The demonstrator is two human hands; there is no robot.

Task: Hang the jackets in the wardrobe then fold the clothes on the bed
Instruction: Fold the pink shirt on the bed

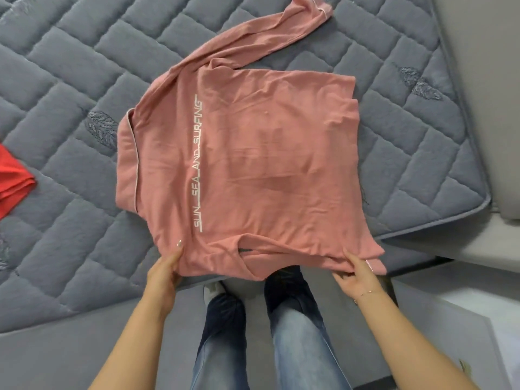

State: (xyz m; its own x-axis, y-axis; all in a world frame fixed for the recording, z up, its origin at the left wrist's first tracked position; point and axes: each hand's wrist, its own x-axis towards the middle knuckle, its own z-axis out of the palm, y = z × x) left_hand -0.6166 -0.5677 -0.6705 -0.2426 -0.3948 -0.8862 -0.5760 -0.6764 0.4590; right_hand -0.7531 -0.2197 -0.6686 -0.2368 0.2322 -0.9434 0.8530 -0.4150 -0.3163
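Soft pink shirt point(253, 164) spread flat on quilted grey mattress point(70, 80); near hem pinched by left hand point(166, 270) and right hand point(356, 273), fingers curled on fabric.

A pink long-sleeved top point(253, 164) lies spread on the grey quilted mattress point(70, 80), white lettering running down it, 1 sleeve stretched toward the far edge. The left hand point(164, 273) and right hand point(356, 273) each pinch its near edge. A red garment point(12, 181) lies at the left.
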